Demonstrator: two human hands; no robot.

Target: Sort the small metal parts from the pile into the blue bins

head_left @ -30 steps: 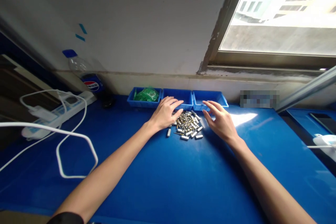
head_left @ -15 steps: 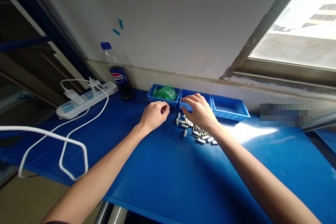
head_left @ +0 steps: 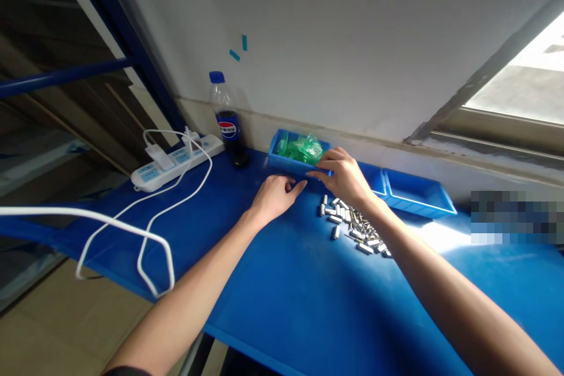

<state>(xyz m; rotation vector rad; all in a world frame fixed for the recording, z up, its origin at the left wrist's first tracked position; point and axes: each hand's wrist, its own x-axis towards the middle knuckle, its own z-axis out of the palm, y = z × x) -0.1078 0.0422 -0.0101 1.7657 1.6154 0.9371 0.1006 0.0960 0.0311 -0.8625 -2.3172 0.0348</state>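
At the bin's point(head_left: 291, 163) right front corner, the right hand point(head_left: 346, 177) bends its fingers, grip unclear; just beside, the left hand's point(head_left: 274, 197) thumb stands apart from curled fingers. Green bags point(head_left: 305, 148) lie inside. Metal parts point(head_left: 358, 229) border the right forearm point(head_left: 440, 288); its low sweep could scatter them.

Open room in front, crowding behind and at left.
Between our forearms point(head_left: 215, 270) we have bare tabletop point(head_left: 291, 294); ahead, our right hand point(head_left: 343, 173) and the row of bins point(head_left: 374, 177) stand in the way, metal pieces point(head_left: 336, 232) lie near our right wrist, and bottle point(head_left: 228, 129), power strip point(head_left: 170, 173) and looped cable point(head_left: 110, 222) obstruct the left.
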